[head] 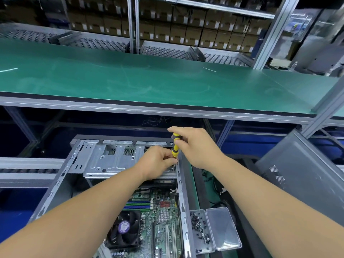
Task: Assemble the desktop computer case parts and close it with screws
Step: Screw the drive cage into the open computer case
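The tip of the screwdriver [175, 145] is being hidden behind the fingers of the left hand [157, 162], so I cannot tell if a screw is sitting under it. The near end of the open computer case [119, 183] is being cut off by the lower edge of the view, and both forearms are covering a part of its inside.

The case is lying on its side in the near middle of the scene, with the open side facing up. One silver drive cage [111, 159] is sitting at its far end. Nearer, one motherboard [160, 216] is showing, with one black cooler fan [125, 229] at its left.

The right hand [197, 146] is gripping the yellow and black handle of the one screwdriver from above and is holding it upright over the far right rim of the case. The left hand is pinching with curled fingers at the lower end of the tool, just beside the rim; what exactly it is pinching is hard to make out.

On the desk [192, 185], right of the case, one clear plastic box [200, 231] is holding many small dark screws, too small to count. Its lid [222, 228] is lying open beside it. One grey side panel [301, 175] is leaning at the far right.
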